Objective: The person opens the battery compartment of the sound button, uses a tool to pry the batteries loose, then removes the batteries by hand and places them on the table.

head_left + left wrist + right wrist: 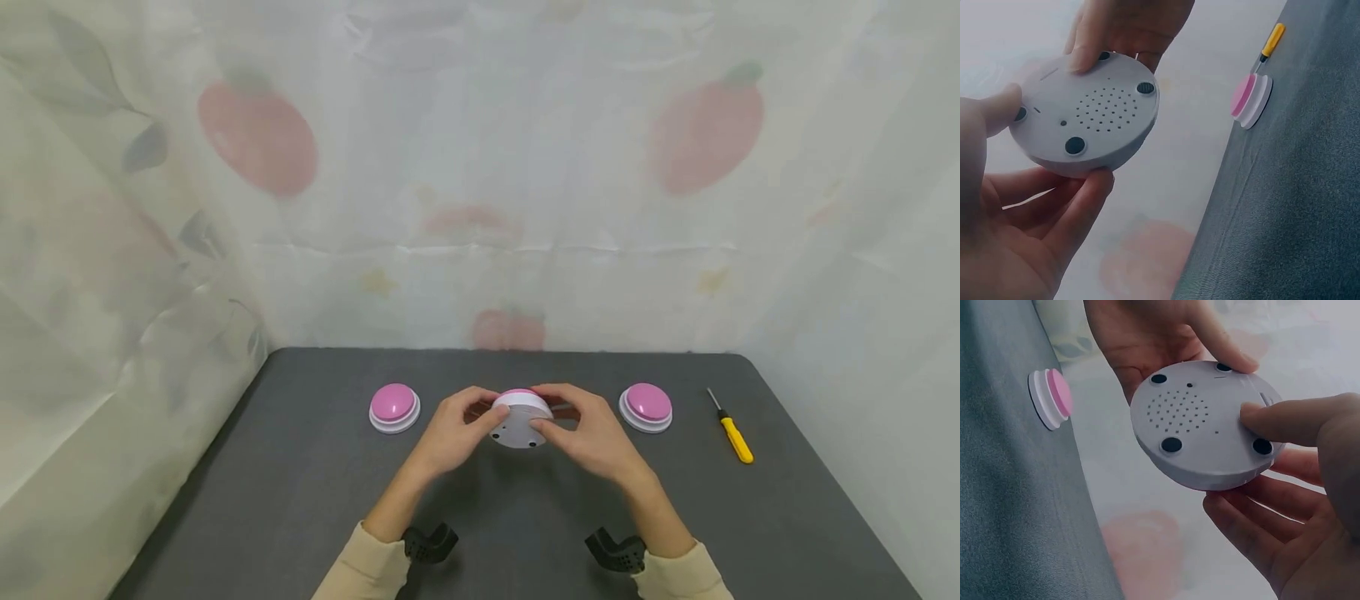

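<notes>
Both hands hold a round white push button (pixel 522 421) with a pink top above the middle of the table, its underside tilted toward me. The left hand (pixel 456 429) pinches its left side, thumb on the underside and fingers around the edge. On the opposite side the right hand (pixel 588 432) grips it the same way, with the thumb pressing the flat base. In the left wrist view the underside (pixel 1054 134) shows a grid of small speaker holes, a tiny screw hole and dark round feet. The pink top is mostly hidden, facing away.
A second pink-and-white button (pixel 394 407) sits on the dark grey table (pixel 300 500) to the left. A third button (pixel 647 407) stands to the right, and beyond it lies a yellow-handled screwdriver (pixel 736 437). A fruit-patterned curtain (pixel 480 167) hangs behind the table.
</notes>
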Tool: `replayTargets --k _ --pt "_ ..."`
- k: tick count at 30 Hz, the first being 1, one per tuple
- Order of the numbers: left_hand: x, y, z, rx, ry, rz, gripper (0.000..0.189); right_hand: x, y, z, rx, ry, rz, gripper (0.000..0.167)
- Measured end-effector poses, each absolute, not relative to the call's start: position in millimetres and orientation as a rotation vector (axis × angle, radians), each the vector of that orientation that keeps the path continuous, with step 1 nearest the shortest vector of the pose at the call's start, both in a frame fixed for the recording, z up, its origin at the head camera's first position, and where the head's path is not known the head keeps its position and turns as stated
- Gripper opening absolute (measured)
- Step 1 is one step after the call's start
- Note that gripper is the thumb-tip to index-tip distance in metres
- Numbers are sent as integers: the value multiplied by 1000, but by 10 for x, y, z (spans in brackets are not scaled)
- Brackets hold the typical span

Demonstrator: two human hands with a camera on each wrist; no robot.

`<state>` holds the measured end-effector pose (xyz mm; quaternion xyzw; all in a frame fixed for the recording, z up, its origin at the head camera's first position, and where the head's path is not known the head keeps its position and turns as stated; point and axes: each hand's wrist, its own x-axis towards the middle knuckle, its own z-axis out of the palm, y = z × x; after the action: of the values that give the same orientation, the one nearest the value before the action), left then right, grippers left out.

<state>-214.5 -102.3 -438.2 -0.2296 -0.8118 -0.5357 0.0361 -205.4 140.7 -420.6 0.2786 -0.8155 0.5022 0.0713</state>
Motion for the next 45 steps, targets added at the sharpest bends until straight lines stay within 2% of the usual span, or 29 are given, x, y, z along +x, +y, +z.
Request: replayTargets --k 11,19,31,38,45 --pt "-2140 -1013 -4369 -686 -2543 -1678 26 -2067 1415 -4225 778 -2436 1562 31" --pt "-2129 -1002 -4362 -759 -2466 -1640 29 -2068 1425 -4219 644 -2428 1641 31" --pt "-2087 -977 -4342 -975 -2349 -1571 68 -2119 1422 -4265 527 -2426 1774 32" --pt "-2072 -917 -4355 -935 -2464 -1505 98 -2134 1386 -4250 469 -2469 1935 35" --pt "-2057 -884 -4383 -853 -2506 -1471 100 -2115 1336 -4235 435 -2512 2019 37"
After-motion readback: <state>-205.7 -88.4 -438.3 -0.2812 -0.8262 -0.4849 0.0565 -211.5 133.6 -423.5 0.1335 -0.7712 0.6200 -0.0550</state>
